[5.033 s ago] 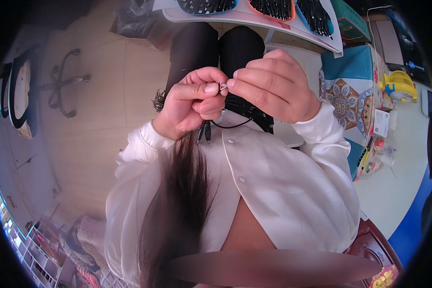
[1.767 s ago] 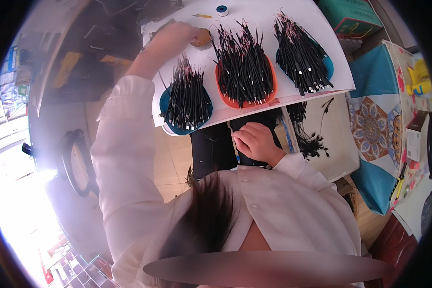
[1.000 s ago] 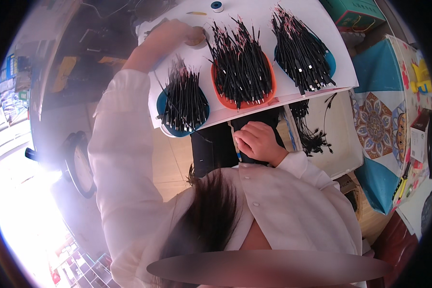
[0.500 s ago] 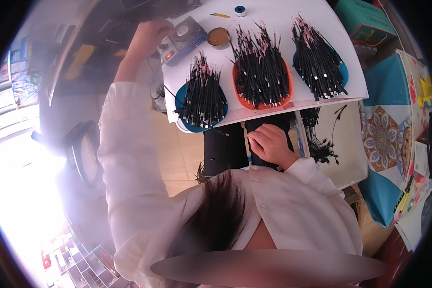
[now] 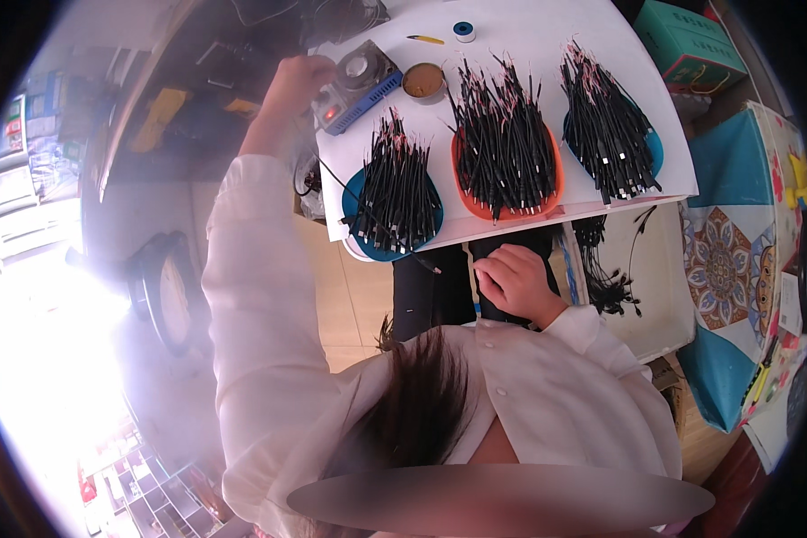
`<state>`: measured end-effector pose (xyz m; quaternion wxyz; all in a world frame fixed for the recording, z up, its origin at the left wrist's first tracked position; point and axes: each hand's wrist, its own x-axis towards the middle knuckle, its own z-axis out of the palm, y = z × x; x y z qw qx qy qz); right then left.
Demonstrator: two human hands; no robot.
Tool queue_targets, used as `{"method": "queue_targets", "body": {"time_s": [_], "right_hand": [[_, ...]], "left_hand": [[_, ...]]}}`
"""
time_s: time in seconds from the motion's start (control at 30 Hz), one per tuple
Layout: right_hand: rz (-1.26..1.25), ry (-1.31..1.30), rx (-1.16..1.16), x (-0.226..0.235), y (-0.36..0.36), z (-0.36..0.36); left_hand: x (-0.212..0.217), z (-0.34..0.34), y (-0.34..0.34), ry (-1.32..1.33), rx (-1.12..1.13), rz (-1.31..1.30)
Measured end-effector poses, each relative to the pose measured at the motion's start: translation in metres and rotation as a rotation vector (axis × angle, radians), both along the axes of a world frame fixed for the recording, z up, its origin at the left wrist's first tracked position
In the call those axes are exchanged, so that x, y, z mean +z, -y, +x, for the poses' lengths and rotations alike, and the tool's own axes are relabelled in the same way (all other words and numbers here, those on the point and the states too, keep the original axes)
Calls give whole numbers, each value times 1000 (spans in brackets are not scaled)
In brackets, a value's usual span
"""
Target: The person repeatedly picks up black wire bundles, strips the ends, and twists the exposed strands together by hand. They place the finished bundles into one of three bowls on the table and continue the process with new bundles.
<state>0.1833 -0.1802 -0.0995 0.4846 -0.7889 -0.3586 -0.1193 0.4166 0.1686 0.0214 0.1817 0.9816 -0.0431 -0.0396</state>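
Note:
At the table's far left, my left hand is beside a small grey and blue box-shaped device with a round top and a lit red switch. Its fingers are bent together and their tips are hidden, so I cannot make out what they hold. My right hand rests on my thigh below the table edge, loosely curled, with nothing seen in it. Black cables with bare reddish wire ends fill a left blue tray, an orange tray and a right blue tray.
Behind the trays are a round tin of brownish stuff, a yellow pen-like tool and a small spool. A green box stands at the far right. More black cables lie in a pale bin right of my legs.
The whole view has shifted slightly, so the table and trays sit a little lower and further right. My left hand remains by the device; my right hand still rests on my thigh.

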Motion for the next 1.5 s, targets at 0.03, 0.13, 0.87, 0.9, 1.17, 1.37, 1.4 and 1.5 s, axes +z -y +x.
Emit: {"method": "queue_targets", "body": {"time_s": [0.03,0.13,0.87,0.9,1.17,1.37,1.4,1.5], "right_hand": [[-4,-7,5,0,0,0],[-9,-4,12,0,0,0],[26,-14,20,-2,2,-7],[52,-26,32,2,1,-8],[339,-265,131,103,-1,-26],[562,-228,92,149,17,-66],[601,-233,-6,152,25,-73],[596,-227,-333,161,89,-89]], "left_hand": [[-1,0,1,10,7,-9],[-3,3,1,9,-24,0],[77,-94,30,468,-125,-75],[87,-115,39,485,-77,-153],[151,-258,154,416,-68,-924],[124,-272,268,77,-274,-1420],[122,-264,276,16,-456,-1431],[109,-264,285,53,-403,-1418]]}}
